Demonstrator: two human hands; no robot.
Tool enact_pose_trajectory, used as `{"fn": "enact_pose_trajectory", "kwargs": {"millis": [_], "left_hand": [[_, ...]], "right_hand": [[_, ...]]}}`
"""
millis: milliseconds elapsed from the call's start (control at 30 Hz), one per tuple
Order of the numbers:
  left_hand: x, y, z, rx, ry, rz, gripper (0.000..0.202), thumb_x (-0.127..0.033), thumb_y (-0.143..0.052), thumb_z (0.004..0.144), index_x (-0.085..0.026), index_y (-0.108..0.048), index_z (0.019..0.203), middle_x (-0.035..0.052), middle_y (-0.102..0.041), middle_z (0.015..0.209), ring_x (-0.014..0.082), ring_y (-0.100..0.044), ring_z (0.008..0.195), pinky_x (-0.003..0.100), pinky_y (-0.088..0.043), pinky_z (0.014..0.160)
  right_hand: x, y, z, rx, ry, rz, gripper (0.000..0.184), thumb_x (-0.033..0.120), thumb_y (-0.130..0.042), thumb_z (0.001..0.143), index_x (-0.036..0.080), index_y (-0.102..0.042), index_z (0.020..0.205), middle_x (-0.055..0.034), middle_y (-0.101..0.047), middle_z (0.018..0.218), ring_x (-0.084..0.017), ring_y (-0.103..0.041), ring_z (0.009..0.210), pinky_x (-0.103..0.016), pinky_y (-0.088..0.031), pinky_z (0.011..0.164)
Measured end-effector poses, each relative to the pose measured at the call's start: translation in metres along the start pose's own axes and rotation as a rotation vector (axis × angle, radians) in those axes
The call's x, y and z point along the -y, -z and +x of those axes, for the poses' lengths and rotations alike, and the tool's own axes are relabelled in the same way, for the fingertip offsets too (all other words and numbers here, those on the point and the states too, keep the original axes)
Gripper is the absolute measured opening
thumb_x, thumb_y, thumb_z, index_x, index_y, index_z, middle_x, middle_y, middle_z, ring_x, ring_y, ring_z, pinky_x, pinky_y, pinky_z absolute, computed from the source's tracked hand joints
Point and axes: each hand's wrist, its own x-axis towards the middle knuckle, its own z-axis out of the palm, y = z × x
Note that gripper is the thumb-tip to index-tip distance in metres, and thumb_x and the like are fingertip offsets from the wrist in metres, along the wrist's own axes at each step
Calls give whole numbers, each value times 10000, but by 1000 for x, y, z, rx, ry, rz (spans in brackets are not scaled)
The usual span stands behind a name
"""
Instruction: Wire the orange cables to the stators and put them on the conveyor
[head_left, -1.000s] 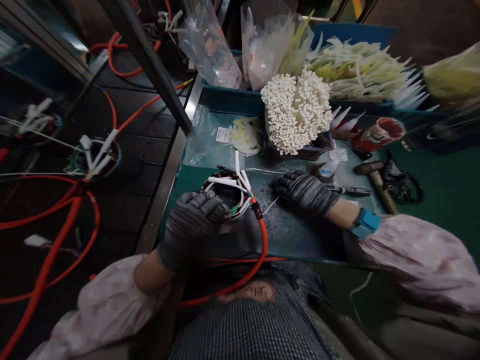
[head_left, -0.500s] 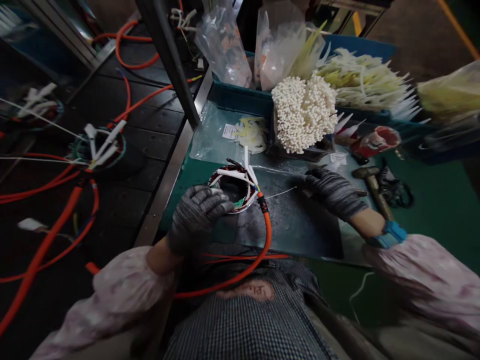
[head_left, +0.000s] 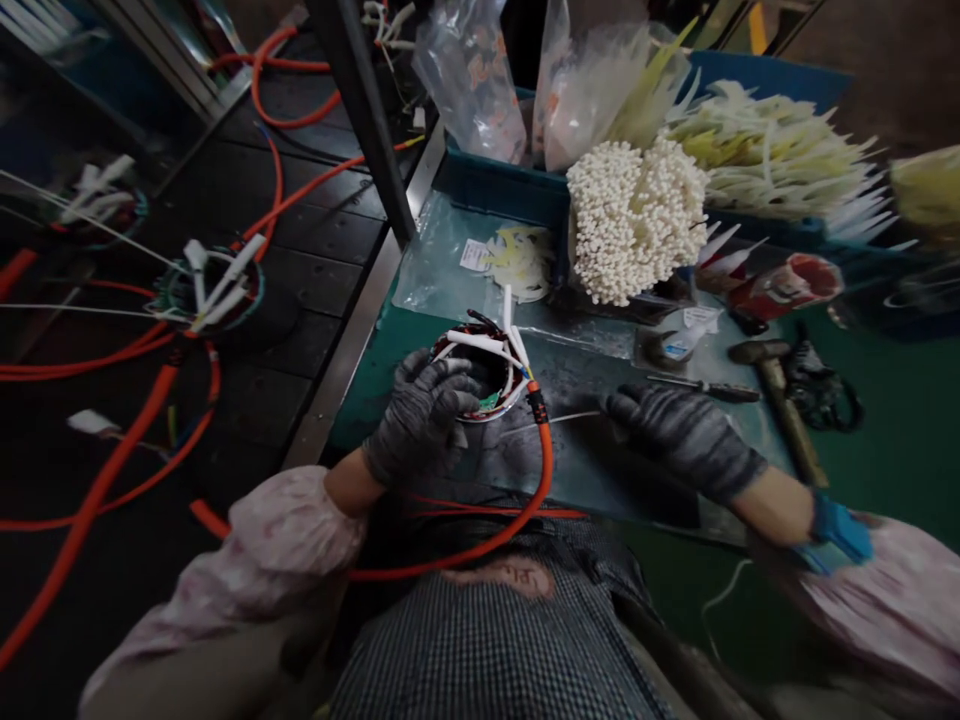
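Observation:
A round motor stator [head_left: 491,375] with white sleeved leads sticking up sits on the green bench [head_left: 892,420]. An orange cable [head_left: 536,490] runs from it down toward my lap. My left hand [head_left: 420,420], in a grey glove, is closed around the stator's near left rim. My right hand [head_left: 679,430], also gloved, lies to the right of the stator, fingers pinched on a thin white string [head_left: 559,420] that stretches back to the stator.
A bundle of white sticks [head_left: 637,215] and a blue tray [head_left: 510,190] of pale strips stand behind. A hammer [head_left: 780,400], a screwdriver [head_left: 705,388], black scissors [head_left: 825,385] and red tape [head_left: 787,283] lie right. More stators [head_left: 214,290] with orange cables lie on the dark floor, left.
My right hand has drawn the thin string out to the right, away from the stator. My left hand has kept its grip on the stator's rim.

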Motion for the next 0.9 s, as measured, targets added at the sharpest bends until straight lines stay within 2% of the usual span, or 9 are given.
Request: {"fn": "enact_pose_trajectory", "kwargs": {"millis": [100,167,300,367,467,567,700,833,900], "left_hand": [[2,-2,-1,-25,16,-18,365,-146,-592,739,-270,-537,1078,16,-787,1124,279,-682,1273,558,-314,1240],[2,-4,-3,-31,25,-30,396,-127,-591,724,-272,-545,1089,16,-791,1136,270,-679,1286,562,-312,1253],[2,-6,-4,-8,32,-46,363,-143,-586,759,-271,-565,1099,38,-798,1143,265,-682,1291,572,-323,1269],[2,-6,-4,-3,38,-52,344,-158,-586,776,-271,-573,1101,46,-796,1152,267,-678,1297,569,-332,1270],[1,-4,-2,9,42,-57,344,-165,-591,781,-269,-574,1108,46,-785,1195,269,-669,1314,569,-347,1264],[2,-3,-1,19,37,-54,323,-223,-631,796,-260,-580,1113,67,-767,1241,287,-665,1320,589,-360,1259],[3,-5,-1,-13,-13,-10,263,-291,-684,863,-242,-604,1108,87,-759,1252,303,-654,1344,604,-378,1254],[4,-10,0,-25,-20,25,199,-340,-697,924,-244,-626,1082,71,-773,1229,286,-675,1318,579,-417,1234],[4,-12,1,-48,-12,31,192,-366,-694,941,-237,-630,1068,79,-772,1200,274,-703,1252,560,-442,1219]], "right_hand": [[27,16,-11,-132,223,406,296,160,-525,1030,181,-739,1234,-76,-830,966,-172,-759,785,-262,-536,661],[39,25,-12,-136,280,701,282,168,-554,1062,188,-733,1280,-77,-846,1079,-153,-805,883,-241,-619,740],[51,40,-5,-33,133,1047,159,323,-701,1050,227,-812,1110,-37,-847,923,-158,-817,774,-221,-666,698],[58,50,-5,-114,64,1058,179,389,-709,1042,261,-833,1043,-40,-818,856,-179,-798,723,-245,-674,651],[75,66,-14,-328,-99,987,147,422,-706,1028,353,-836,1029,-77,-797,964,-241,-806,854,-311,-702,644],[96,74,-20,-467,-286,1074,111,428,-692,1035,409,-792,1080,-68,-811,982,-267,-816,861,-359,-724,630],[117,62,-5,-538,-391,1120,72,374,-674,1056,397,-741,1068,-13,-839,888,-244,-790,649,-380,-693,527],[127,44,11,-675,-458,1170,132,329,-626,1069,400,-734,1097,-13,-846,846,-273,-781,595,-414,-657,485],[125,40,7,-610,-443,1214,211,382,-546,1094,409,-750,1139,-30,-849,837,-301,-784,594,-459,-667,498]]}}
